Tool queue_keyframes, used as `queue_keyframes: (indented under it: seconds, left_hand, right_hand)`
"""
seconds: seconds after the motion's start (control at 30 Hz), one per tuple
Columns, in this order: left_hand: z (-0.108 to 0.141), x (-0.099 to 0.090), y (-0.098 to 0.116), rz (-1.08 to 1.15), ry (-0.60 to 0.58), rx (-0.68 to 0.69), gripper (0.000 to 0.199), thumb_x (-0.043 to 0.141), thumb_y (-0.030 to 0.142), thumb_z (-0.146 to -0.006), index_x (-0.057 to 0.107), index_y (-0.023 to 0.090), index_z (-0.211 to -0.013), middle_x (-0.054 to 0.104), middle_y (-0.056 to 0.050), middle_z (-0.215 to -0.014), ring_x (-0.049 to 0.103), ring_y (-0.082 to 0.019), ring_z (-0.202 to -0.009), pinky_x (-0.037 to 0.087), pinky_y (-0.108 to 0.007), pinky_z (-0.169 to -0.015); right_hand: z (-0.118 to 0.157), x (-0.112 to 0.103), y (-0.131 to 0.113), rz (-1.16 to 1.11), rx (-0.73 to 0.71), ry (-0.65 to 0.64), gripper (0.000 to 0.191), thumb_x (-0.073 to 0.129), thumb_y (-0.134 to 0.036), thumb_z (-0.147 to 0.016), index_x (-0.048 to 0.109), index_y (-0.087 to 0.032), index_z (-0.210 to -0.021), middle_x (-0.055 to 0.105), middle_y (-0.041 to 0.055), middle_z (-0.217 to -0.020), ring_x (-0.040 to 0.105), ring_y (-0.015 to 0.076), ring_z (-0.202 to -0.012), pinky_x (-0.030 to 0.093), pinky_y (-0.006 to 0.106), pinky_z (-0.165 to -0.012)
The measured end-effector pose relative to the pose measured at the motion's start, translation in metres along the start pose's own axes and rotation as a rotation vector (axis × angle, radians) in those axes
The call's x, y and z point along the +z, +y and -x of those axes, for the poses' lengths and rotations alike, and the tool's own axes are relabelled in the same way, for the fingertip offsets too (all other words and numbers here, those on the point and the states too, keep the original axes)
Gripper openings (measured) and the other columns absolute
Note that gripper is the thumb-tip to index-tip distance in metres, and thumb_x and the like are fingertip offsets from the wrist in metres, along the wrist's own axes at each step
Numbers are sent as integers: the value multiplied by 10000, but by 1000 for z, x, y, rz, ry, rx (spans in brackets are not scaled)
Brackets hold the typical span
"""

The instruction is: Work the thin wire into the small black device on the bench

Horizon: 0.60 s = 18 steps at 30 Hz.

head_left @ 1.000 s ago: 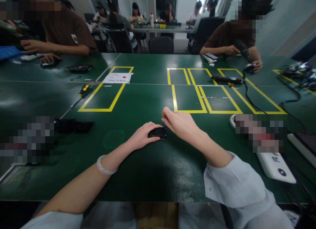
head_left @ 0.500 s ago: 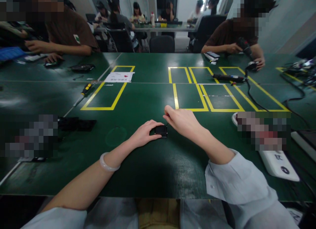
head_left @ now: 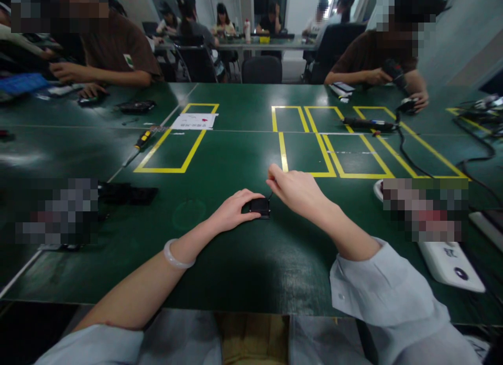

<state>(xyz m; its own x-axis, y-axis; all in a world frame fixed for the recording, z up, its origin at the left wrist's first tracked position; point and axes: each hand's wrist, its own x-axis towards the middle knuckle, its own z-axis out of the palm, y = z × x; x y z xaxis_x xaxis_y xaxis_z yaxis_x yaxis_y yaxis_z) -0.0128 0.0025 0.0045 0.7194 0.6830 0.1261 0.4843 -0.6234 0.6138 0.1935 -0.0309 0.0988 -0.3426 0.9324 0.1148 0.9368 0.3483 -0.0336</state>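
A small black box-shaped part (head_left: 260, 207) lies on the green table. My left hand (head_left: 231, 210) is closed around its left end, thumb along the near side and fingers over the far side. At the part's right edge, my right hand (head_left: 296, 191) is closed in a pinch, slightly raised. A thin dark rod (head_left: 271, 195) runs from those fingers down to the part's upper right corner. Most of the rod is hidden in the hand, so its kind cannot be told.
Yellow tape (head_left: 161, 170) marks several rectangles. A yellow-black screwdriver (head_left: 143, 139) lies left, a black pen-shaped tool (head_left: 369, 124) right. Black parts (head_left: 131, 193) sit left of my hands, a white device (head_left: 451, 265) right. Two co-workers sit opposite, one holding a power tool (head_left: 394, 73).
The whole view has shifted slightly to the right in the picture. Both hands keep nearly the same pose at the black part.
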Motion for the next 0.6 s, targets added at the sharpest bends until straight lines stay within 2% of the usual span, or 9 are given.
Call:
queue_keyframes:
  seconds: [0.17, 0.37, 0.6]
  left_hand:
    - [0, 0, -1, -1, -4, 10, 420, 587, 438, -875, 543, 267, -1255, 571, -55, -1103, 547, -234, -1043, 432, -350, -918]
    - [0, 0, -2, -2, -3, 13, 424, 591, 440, -874, 542, 263, -1257, 566, -55, -1096, 550, -233, -1028, 433, -345, -907]
    - [1, -2, -1, -4, -5, 14, 409, 589, 431, -877, 549, 257, -1245, 569, -53, -1092, 552, -232, -1020, 435, -341, -898]
  right_hand:
    - [2, -1, -1, -63, -10, 13, 242, 301, -268, -946, 466, -190, -1106, 697, 44, -838, 624, 169, -673, 221, 271, -530]
    - [1, -1, -1, -50, -4, 16, 274, 322, -380, -962, 505, -197, -1052, 691, 49, -802, 618, 171, -661, 186, 269, -515]
    - [3, 0, 0, -99, -36, 34, 241, 327, -278, -936, 478, -193, -1104, 688, 43, -811, 604, 164, -655, 214, 266, -523]
